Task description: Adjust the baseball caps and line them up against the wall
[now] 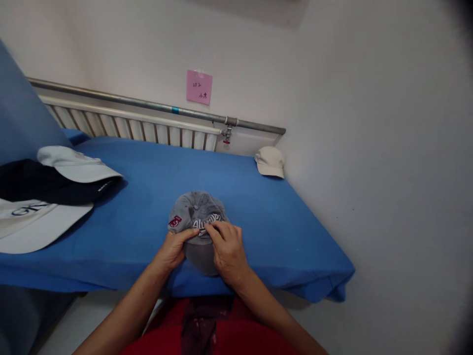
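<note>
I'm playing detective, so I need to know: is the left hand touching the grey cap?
Touching. The head view shows the left hand at the grey cap's edge, its thumb lying on the cloth.

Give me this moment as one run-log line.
left hand: holding gray cap | right hand: fingers at its lettering | blue cover: beige cap far right; pale cap, dark cap, white lettered cap overlapping at left

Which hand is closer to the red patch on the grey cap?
Left. The left hand holds the grey cap just below the red patch; the right hand is farther, across the lettering.
</note>
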Demonstrator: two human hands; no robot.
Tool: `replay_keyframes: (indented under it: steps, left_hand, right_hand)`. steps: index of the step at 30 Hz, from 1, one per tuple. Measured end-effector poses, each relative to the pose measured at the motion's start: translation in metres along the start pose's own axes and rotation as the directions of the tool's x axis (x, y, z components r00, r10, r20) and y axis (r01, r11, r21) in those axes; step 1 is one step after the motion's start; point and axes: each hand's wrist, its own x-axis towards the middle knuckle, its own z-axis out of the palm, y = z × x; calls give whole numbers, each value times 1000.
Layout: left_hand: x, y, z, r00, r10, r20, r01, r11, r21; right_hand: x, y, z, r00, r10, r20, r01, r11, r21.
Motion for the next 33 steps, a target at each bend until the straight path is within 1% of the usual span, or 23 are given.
replay_keyframes:
  steps: [6, 16, 26, 33]
  left_hand:
    - [-1, 2, 2, 1000, -2, 4, 2, 1000, -12]
    - [-2, 3, 3, 1000, -8, -1, 8, 1000, -21]
    - [-4, 4, 3, 1000, -19, -11, 19, 999, -30]
    - [-3, 5, 4, 999, -34, -21, 34, 999, -40]
  right_hand:
    - [0, 1, 1, 1000, -9, -22, 10, 1000, 18]
    - [0, 0, 0, 1000, -1, 10, 1, 1000, -6]
    - [-3, 0, 1, 999, -11, -35, 12, 999, 31]
    - [-3, 0, 0, 999, -10, -34, 12, 999, 47]
